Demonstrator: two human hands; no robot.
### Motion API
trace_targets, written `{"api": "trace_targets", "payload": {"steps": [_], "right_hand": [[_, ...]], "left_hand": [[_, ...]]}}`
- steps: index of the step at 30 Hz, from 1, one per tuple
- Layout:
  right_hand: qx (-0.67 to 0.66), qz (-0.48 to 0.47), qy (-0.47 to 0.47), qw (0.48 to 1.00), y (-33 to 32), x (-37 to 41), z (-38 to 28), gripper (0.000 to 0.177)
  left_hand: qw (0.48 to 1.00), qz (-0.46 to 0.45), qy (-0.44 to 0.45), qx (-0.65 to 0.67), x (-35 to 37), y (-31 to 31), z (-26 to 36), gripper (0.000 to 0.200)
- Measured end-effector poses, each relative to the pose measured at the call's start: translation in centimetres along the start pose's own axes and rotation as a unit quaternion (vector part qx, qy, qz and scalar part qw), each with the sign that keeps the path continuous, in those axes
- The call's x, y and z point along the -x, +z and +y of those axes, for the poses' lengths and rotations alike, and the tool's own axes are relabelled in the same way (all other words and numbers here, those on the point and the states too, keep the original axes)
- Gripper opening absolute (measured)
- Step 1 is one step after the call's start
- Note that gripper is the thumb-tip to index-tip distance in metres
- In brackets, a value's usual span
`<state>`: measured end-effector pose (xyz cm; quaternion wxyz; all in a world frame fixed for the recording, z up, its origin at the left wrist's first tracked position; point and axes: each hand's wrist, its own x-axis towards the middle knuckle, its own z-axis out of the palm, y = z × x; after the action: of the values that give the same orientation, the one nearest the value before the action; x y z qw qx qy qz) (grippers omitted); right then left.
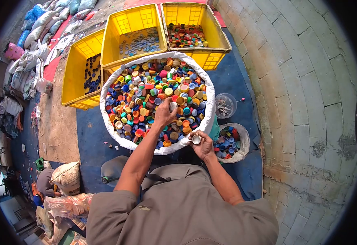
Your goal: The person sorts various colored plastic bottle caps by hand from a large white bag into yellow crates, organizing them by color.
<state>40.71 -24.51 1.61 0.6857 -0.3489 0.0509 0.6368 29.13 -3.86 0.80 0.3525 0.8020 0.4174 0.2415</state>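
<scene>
A big white sack point(209, 87) with a rolled rim is heaped with plastic bottle caps point(144, 96) in many colours. Over the heap reaches my left hand point(164, 114), its fingers closed on a whitish bottle cap point(172, 106). My right hand point(203, 147) is at the sack's near right rim, pinching a white bottle cap point(196, 139) with its hollow side turned up. Whether more caps are tucked in either palm is hidden.
Beyond the sack stand three yellow crates: one with dark blue caps point(74, 83), one with pale blue caps point(113, 38), one with mostly red caps point(215, 36). To the right are a clear tub point(226, 105) and a smaller sack point(244, 143) of caps, near a block wall point(301, 102).
</scene>
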Motion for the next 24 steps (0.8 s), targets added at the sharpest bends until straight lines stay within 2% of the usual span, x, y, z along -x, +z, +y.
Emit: {"api": "trace_targets", "payload": {"steps": [1, 2, 4, 5, 6, 7, 8, 9, 10, 12, 13, 16, 18, 20, 21, 24], "right_hand": [[0.001, 0.005, 0.002, 1.000, 0.1, -0.2, 0.1, 0.018], [0.003, 0.011, 0.003, 1.000, 0.3, -0.6, 0.1, 0.020], [0.118, 0.038, -0.031, 0.992, 0.7, -1.4, 0.0, 0.021], [0.175, 0.051, -0.047, 0.982, 1.0, -1.9, -0.1, 0.022], [0.232, 0.063, -0.064, 0.968, 1.4, -2.6, -0.2, 0.024], [0.276, 0.088, -0.098, 0.952, 2.0, -3.3, -0.4, 0.030], [0.350, 0.115, -0.122, 0.922, 2.6, -4.0, -0.9, 0.030], [0.420, 0.146, -0.189, 0.875, 2.7, -5.3, -0.9, 0.030], [0.485, 0.177, -0.254, 0.818, 2.8, -6.7, -1.0, 0.030], [0.545, 0.213, -0.305, 0.751, 3.1, -9.1, -1.6, 0.034], [0.580, 0.230, -0.305, 0.720, 4.3, -9.3, -2.3, 0.035], [0.651, 0.236, -0.233, 0.683, 6.2, -10.7, -3.1, 0.038], [0.680, 0.247, -0.196, 0.662, 7.0, -11.4, -3.1, 0.045], [0.710, 0.267, -0.173, 0.628, 7.3, -12.0, -2.6, 0.048], [0.709, 0.271, -0.172, 0.627, 7.5, -12.2, -2.3, 0.052], [0.710, 0.286, -0.158, 0.624, 8.1, -12.5, -1.7, 0.054]], "left_hand": [[1.000, 0.009, -0.002, 0.015, 0.3, -0.6, 0.2, 0.050], [0.996, -0.002, -0.034, 0.084, 0.7, -1.3, 0.1, 0.048], [0.970, -0.028, -0.094, 0.223, 1.9, -3.5, 0.1, 0.045], [0.939, -0.006, -0.114, 0.326, 2.8, -4.8, 0.5, 0.041], [0.881, -0.002, -0.163, 0.444, 3.7, -6.0, 0.8, 0.035], [0.830, 0.000, -0.175, 0.530, 4.8, -6.7, 0.1, 0.033], [0.770, 0.001, -0.184, 0.610, 5.8, -7.5, -0.5, 0.030], [0.726, 0.011, -0.185, 0.662, 6.6, -7.9, -1.0, 0.029], [0.705, 0.016, -0.206, 0.679, 7.5, -8.2, -1.4, 0.029], [0.659, 0.023, -0.246, 0.711, 9.2, -8.3, -1.8, 0.029], [0.656, 0.038, -0.279, 0.700, 9.9, -8.3, -1.8, 0.024], [0.632, 0.045, -0.303, 0.712, 11.9, -7.1, -2.4, 0.024], [0.623, 0.047, -0.317, 0.714, 12.9, -6.5, -2.5, 0.026], [0.632, 0.055, -0.335, 0.697, 13.6, -6.1, -2.5, 0.025], [0.620, 0.068, -0.353, 0.697, 13.7, -6.2, -1.9, 0.024], [0.645, 0.058, -0.351, 0.676, 14.3, -6.0, -2.5, 0.022]]}}
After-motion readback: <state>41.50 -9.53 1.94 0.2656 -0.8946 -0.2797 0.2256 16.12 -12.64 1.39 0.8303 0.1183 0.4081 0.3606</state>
